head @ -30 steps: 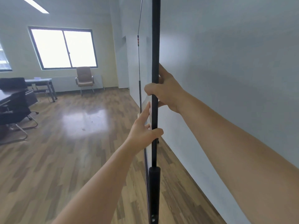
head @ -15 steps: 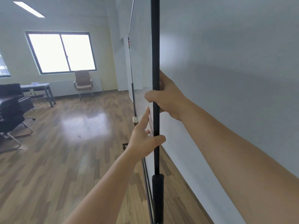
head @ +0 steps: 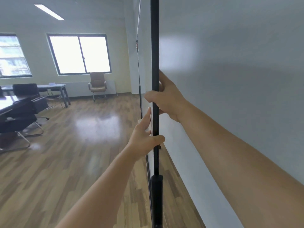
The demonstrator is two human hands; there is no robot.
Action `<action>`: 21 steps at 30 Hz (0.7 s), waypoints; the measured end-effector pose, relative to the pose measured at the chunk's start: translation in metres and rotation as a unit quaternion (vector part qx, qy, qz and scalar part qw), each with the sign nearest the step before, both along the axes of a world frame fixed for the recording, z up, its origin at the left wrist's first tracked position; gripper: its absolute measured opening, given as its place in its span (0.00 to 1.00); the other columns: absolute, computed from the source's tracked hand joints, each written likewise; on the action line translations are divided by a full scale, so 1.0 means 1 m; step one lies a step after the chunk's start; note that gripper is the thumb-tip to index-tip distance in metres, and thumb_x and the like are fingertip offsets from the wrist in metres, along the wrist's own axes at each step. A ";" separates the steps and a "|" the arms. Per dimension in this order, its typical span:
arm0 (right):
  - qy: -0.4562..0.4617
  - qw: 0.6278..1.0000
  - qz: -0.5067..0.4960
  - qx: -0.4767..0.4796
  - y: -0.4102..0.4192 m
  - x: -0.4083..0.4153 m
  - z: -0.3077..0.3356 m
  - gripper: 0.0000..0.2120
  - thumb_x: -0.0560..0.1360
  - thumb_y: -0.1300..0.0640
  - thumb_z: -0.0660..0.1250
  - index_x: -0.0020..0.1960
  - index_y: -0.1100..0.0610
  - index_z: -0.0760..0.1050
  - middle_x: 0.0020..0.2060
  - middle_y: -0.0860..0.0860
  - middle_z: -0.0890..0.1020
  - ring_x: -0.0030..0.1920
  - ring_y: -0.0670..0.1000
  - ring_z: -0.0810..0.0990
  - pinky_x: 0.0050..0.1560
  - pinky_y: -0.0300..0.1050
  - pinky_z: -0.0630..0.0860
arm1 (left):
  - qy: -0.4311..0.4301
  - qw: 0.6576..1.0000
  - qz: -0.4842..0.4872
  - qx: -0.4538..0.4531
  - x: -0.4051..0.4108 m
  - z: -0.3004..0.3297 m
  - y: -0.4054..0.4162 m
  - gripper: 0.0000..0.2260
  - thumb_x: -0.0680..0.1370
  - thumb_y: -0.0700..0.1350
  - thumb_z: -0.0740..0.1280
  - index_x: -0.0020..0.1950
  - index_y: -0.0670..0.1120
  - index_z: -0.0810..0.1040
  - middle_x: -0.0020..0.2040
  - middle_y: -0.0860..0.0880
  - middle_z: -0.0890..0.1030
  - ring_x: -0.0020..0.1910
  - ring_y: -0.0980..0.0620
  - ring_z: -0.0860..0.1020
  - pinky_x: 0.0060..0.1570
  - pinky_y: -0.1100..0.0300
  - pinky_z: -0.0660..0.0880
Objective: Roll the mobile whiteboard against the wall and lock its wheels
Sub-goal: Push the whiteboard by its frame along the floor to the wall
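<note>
I see the mobile whiteboard edge-on: its black upright post runs from top to bottom of the view, with the thin board edge just left of it. My right hand is wrapped around the post at mid-height. Below it, my left hand rests with fingers flat along the board edge and its thumb hooked over the post. The grey wall stands close on the right of the board. The wheels are out of view.
Wooden floor stretches to the left. Black office chairs and a dark table stand at the far left. A tan chair sits under the window, beside a small desk.
The board has swung closer to the wall and its far edge looks nearer the post. My view has turned slightly left. Both hands keep their hold.
</note>
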State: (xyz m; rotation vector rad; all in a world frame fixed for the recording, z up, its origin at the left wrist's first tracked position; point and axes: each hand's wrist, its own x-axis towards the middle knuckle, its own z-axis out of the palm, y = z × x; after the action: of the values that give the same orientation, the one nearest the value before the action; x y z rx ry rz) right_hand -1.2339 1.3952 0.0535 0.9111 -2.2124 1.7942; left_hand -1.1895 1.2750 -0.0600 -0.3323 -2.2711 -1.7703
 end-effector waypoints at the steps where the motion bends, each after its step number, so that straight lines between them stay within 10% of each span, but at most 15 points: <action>1: -0.003 1.000 0.006 -0.001 -0.001 -0.018 -0.001 0.41 0.73 0.62 0.70 0.81 0.40 0.62 0.54 0.38 0.83 0.47 0.41 0.85 0.30 0.35 0.80 | -0.003 1.000 0.004 0.001 -0.018 0.001 0.001 0.49 0.64 0.39 0.74 0.83 0.61 0.63 0.71 0.48 0.79 0.47 0.55 0.86 0.42 0.64 0.82; 5: -0.004 1.000 0.019 -0.001 0.002 -0.081 -0.001 0.44 0.71 0.60 0.71 0.81 0.36 0.60 0.70 0.51 0.76 0.64 0.50 0.79 0.31 0.36 0.81 | -0.013 0.999 0.028 -0.013 -0.076 0.003 0.006 0.49 0.64 0.43 0.74 0.84 0.59 0.63 0.73 0.49 0.78 0.65 0.49 0.82 0.60 0.53 0.82; 8: 0.003 1.000 0.027 -0.006 0.001 -0.129 -0.002 0.44 0.73 0.62 0.72 0.82 0.37 0.60 0.63 0.43 0.77 0.48 0.33 0.83 0.29 0.34 0.79 | -0.020 0.999 0.042 -0.014 -0.123 0.002 0.005 0.49 0.63 0.45 0.73 0.83 0.61 0.62 0.76 0.49 0.76 0.76 0.38 0.71 0.72 0.41 0.73; 16: 0.002 1.000 0.031 0.000 -0.011 -0.259 -0.002 0.42 0.72 0.64 0.70 0.81 0.41 0.63 0.51 0.41 0.80 0.41 0.33 0.83 0.30 0.32 0.79 | -0.041 0.998 0.049 0.001 -0.256 0.000 -0.008 0.51 0.61 0.46 0.74 0.83 0.66 0.60 0.79 0.42 0.71 0.68 0.33 0.78 0.50 0.54 0.84; 21: -0.003 1.000 0.028 -0.001 -0.028 -0.354 -0.002 0.40 0.72 0.63 0.70 0.80 0.41 0.65 0.39 0.31 0.83 0.39 0.35 0.83 0.28 0.34 0.79 | -0.038 0.999 0.034 0.001 -0.350 -0.002 -0.029 0.50 0.65 0.41 0.74 0.83 0.65 0.60 0.75 0.52 0.77 0.55 0.48 0.85 0.42 0.63 0.81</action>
State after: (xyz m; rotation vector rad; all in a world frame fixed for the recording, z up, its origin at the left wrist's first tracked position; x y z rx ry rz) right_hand -1.5882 1.3667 0.0512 0.9778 -2.2095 1.8248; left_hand -1.5391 1.2464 -0.0618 -0.1882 -2.3027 -1.7812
